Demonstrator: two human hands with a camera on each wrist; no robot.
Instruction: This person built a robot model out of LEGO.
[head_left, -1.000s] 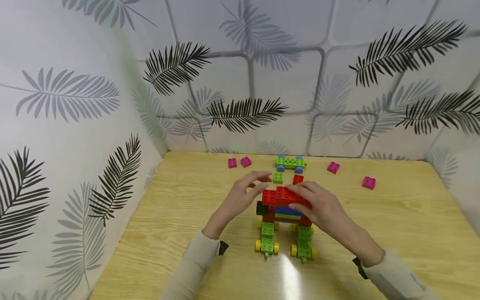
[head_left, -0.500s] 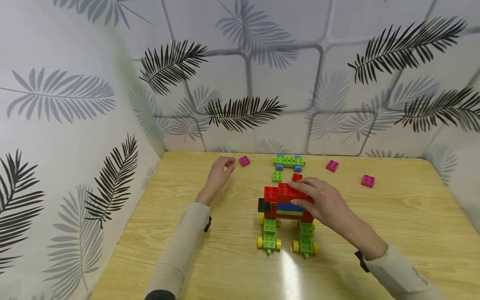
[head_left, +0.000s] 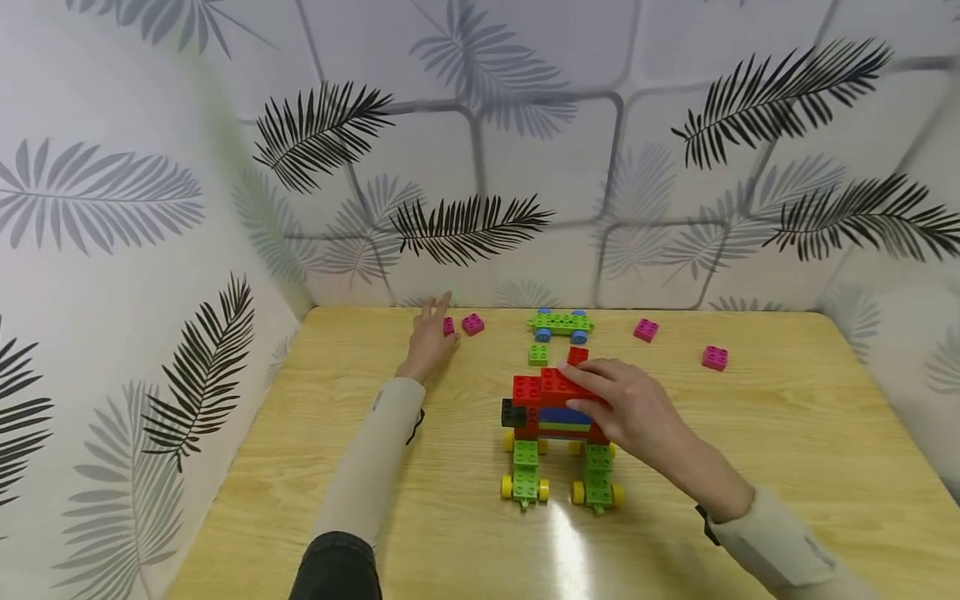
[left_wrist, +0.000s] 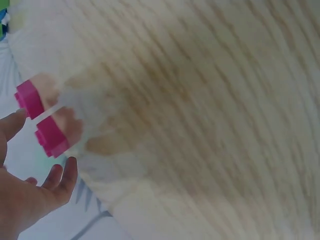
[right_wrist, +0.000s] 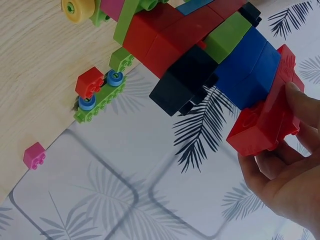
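My left hand (head_left: 429, 340) is at the table's far left, its fingers spread around a pink brick (head_left: 448, 326). In the left wrist view a gap shows between the fingers and that brick (left_wrist: 51, 136); the thumb is close to a second pink brick (left_wrist: 30, 99). With my right hand (head_left: 637, 408) I grip the top red brick (right_wrist: 262, 122) of a built brick model (head_left: 558, 415). Red, blue, green and black bricks form the model's body. It stands upright on two green wheeled bases (head_left: 525, 479) with yellow wheels.
Behind the model lie a green brick (head_left: 538, 355), a red brick (head_left: 577, 356) and a green base with blue wheels (head_left: 561, 324). Two more pink bricks (head_left: 646, 330) lie to the right. A leaf-patterned wall covering (head_left: 525, 167) rises behind the wooden table (head_left: 780, 467).
My left hand has left the model's side and moved to the far left, reaching the pink bricks. The right hand stays on the model's top.
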